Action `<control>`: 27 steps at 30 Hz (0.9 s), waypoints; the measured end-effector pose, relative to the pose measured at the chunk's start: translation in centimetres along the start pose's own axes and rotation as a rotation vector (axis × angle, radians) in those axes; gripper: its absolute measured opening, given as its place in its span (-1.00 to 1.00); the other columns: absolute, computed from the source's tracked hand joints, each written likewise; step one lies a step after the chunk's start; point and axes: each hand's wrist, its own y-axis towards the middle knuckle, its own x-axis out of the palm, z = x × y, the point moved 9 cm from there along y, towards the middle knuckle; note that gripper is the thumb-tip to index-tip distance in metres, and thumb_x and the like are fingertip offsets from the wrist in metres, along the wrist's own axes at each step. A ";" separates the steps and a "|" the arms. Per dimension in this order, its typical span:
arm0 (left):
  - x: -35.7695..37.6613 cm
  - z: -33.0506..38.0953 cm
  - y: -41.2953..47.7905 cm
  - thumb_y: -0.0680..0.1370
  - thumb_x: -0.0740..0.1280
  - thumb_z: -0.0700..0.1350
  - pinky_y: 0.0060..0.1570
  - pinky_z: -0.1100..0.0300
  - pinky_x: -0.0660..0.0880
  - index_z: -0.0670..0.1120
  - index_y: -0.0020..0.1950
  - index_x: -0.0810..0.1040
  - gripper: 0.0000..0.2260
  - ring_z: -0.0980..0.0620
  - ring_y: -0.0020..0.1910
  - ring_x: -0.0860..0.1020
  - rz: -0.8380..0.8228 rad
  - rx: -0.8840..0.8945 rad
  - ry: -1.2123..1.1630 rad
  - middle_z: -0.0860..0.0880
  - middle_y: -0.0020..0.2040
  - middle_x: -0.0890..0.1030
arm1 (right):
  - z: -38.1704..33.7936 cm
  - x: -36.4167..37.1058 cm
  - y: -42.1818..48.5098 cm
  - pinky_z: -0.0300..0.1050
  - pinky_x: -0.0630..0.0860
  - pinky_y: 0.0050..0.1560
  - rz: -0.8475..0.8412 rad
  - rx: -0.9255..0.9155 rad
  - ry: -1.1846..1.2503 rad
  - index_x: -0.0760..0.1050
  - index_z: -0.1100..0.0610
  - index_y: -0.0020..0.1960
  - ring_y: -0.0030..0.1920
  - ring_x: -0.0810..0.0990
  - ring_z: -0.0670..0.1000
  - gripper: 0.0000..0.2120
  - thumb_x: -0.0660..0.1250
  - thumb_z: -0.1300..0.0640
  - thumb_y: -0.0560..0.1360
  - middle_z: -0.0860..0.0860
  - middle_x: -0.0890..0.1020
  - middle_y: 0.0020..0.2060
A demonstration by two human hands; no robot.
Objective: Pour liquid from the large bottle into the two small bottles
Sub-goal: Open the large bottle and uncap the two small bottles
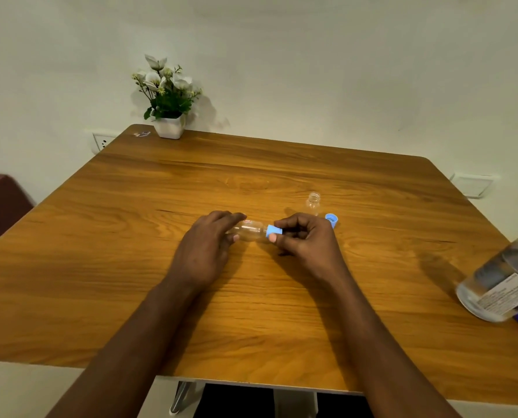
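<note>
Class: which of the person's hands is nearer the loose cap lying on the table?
Right. The right hand, pinching the fitted cap, sits just left of the loose cap; the left hand is farther left, holding the capped bottle.

White pot of flowers on the wooden table, far left corner — wall socket just beside

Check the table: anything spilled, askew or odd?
No spill visible. The large bottle near the right edge of the table looks tilted and blurred, possibly lens distortion. The left hand and right hand hold one small bottle sideways, cap on.
</note>
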 end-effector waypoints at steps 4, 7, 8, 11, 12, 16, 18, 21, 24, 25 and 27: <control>-0.7 -0.6 -0.1 0.52 0.34 -0.21 0.14 0.02 0.45 0.00 0.29 0.51 -0.65 -0.05 0.20 0.43 0.055 -0.067 -0.014 -0.06 0.27 0.41 | -0.9 0.5 0.1 -0.23 0.55 -0.08 0.005 -0.103 -0.084 0.59 0.02 -0.11 -0.08 0.65 -0.03 -0.70 0.52 0.36 0.32 -0.05 0.67 -0.13; -0.7 -0.9 0.0 0.54 0.33 -0.15 0.15 -0.04 0.42 0.04 0.32 0.49 -0.65 -0.04 0.17 0.41 0.036 -0.096 0.036 -0.04 0.21 0.41 | -1.7 1.2 0.1 -0.24 0.55 0.04 -0.021 -0.193 -0.187 0.57 0.01 0.14 0.03 0.61 -0.06 -0.52 0.47 0.43 0.34 -0.09 0.61 -0.04; -0.6 -0.9 0.0 0.55 0.32 -0.13 0.17 -0.05 0.40 0.05 0.33 0.47 -0.65 -0.04 0.16 0.41 0.019 -0.097 0.048 -0.03 0.20 0.42 | -2.2 1.4 0.1 -0.29 0.52 0.06 -0.027 -0.247 -0.266 0.55 0.05 0.22 0.05 0.58 -0.14 -0.48 0.45 0.44 0.35 -0.09 0.58 -0.03; -0.4 -1.4 0.0 0.58 0.27 -0.05 0.20 -0.04 0.35 0.06 0.35 0.45 -0.67 -0.04 0.15 0.42 0.005 -0.108 0.052 -0.01 0.15 0.47 | -3.1 1.7 -0.3 -0.46 0.40 0.00 0.009 -0.373 -0.464 0.53 0.11 0.29 0.04 0.47 -0.30 -0.51 0.37 0.44 0.43 -0.06 0.48 0.03; -0.5 -1.6 0.1 0.58 0.24 -0.01 0.21 -0.04 0.35 0.06 0.35 0.46 -0.68 -0.05 0.14 0.44 0.008 -0.122 0.047 -0.01 0.13 0.51 | -3.3 1.7 -0.3 -0.50 0.37 0.01 0.028 -0.390 -0.492 0.53 0.11 0.29 0.06 0.45 -0.34 -0.54 0.36 0.42 0.45 -0.06 0.46 0.05; -1.2 -2.4 0.3 0.55 0.14 0.11 0.11 -0.08 0.46 0.03 0.16 0.58 -0.67 0.03 -0.05 0.60 0.054 -0.155 -0.094 0.06 -0.10 0.67 | -3.4 2.2 0.0 -0.46 0.38 0.05 0.075 -0.370 -0.457 0.56 0.11 0.24 0.06 0.48 -0.32 -0.67 0.38 0.28 0.49 -0.07 0.54 0.05; -1.4 -2.8 0.3 0.55 0.18 0.07 0.11 -0.11 0.47 -0.01 0.13 0.59 -0.71 0.05 -0.07 0.62 0.084 -0.183 -0.147 0.05 -0.11 0.69 | -2.9 3.0 0.4 -0.36 0.46 0.04 0.072 -0.291 -0.384 0.56 0.09 0.22 0.04 0.55 -0.23 -0.68 0.42 0.21 0.48 -0.10 0.60 0.03; -1.6 -3.4 0.1 0.56 0.29 -0.03 0.18 -0.11 0.43 -0.04 0.17 0.55 -0.79 0.05 0.05 0.59 0.133 -0.226 -0.201 0.01 0.04 0.66 | -2.1 4.8 1.1 -0.33 0.54 0.00 0.061 -0.175 -0.253 0.57 0.12 0.20 -0.03 0.62 -0.21 -0.68 0.45 0.24 0.45 -0.08 0.66 -0.01; -2.1 -4.2 -0.1 0.52 0.37 -0.02 0.23 -0.14 0.39 -0.02 0.17 0.52 -0.75 0.07 0.08 0.58 0.176 -0.271 -0.221 0.04 0.04 0.65 | -1.7 6.0 1.8 -0.20 0.58 0.05 0.061 -0.139 -0.187 0.57 0.13 0.18 -0.01 0.64 -0.13 -0.69 0.45 0.27 0.45 -0.03 0.67 0.01; -2.2 -4.4 -0.1 0.50 0.38 0.00 0.27 -0.16 0.35 -0.01 0.18 0.51 -0.72 0.09 0.08 0.59 0.178 -0.274 -0.203 0.05 0.04 0.65 | -1.6 6.4 1.9 -0.18 0.58 0.05 0.048 -0.132 -0.168 0.57 0.14 0.19 0.01 0.64 -0.11 -0.68 0.45 0.28 0.45 -0.04 0.67 0.01; -2.4 -4.7 0.0 0.48 0.37 0.06 0.33 -0.18 0.27 0.02 0.23 0.50 -0.66 0.08 0.09 0.59 0.178 -0.274 -0.150 0.06 0.03 0.67 | -1.5 7.1 2.3 -0.19 0.58 0.05 0.015 -0.119 -0.145 0.55 0.16 0.22 0.02 0.64 -0.09 -0.64 0.44 0.31 0.44 -0.05 0.65 0.01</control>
